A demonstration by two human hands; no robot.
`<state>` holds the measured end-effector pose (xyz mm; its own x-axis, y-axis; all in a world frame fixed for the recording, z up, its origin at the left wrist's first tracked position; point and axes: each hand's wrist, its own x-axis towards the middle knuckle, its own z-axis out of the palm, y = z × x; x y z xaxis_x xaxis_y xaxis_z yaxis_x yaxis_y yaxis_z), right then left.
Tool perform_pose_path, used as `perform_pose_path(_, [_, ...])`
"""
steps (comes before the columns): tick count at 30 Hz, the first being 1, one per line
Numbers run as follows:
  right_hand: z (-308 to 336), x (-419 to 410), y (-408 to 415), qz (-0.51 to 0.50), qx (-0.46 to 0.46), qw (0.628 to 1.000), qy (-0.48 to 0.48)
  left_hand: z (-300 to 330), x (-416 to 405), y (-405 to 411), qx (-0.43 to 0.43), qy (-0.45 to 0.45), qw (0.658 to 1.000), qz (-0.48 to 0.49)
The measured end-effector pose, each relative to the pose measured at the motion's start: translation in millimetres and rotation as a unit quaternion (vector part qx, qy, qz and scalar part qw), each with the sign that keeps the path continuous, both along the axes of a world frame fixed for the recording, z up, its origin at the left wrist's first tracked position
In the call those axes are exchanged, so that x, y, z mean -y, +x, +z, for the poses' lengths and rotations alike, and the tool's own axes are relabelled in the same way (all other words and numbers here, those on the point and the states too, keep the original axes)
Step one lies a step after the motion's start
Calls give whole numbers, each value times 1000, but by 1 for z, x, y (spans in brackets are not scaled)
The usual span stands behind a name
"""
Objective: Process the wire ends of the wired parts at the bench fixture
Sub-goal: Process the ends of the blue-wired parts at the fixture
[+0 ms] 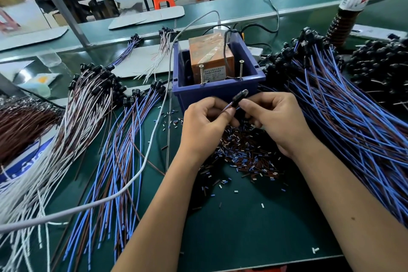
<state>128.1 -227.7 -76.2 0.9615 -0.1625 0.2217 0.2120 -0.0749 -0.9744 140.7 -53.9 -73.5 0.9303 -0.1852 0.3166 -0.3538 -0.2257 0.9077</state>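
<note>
Wired part (239, 97) sits pinched between your left hand (205, 123) and right hand (276, 121), both grips clamped on it, long axis slanting up-right toward the blue bin fixture (218, 88) just beyond, right hand nearer.

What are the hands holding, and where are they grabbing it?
One wired part: the right hand pinches its black cap end, and the left hand grips its wires just below.

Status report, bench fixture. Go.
Both hands, left and right, pinch one wired part. Held just before the blue bin. Nothing between them.
</note>
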Motion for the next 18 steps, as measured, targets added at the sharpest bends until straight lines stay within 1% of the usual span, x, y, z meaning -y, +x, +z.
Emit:
perform_pose_path(5, [2,1,-1,13,-11,999,32,2,-3,1,-25,7,999,-25])
perform_pose_path(10, [4,2,-2,24,-8,1000,13,4,-4,0,-40,12,998,-44])
perform_pose_path(13, [5,6,-2,28,-4,1000,-1,6,-4,0,-35,7,998,-56])
perform_pose_path(18, [7,7,-3,55,14,998,13,7,-3,-2,-15,-4,997,-71])
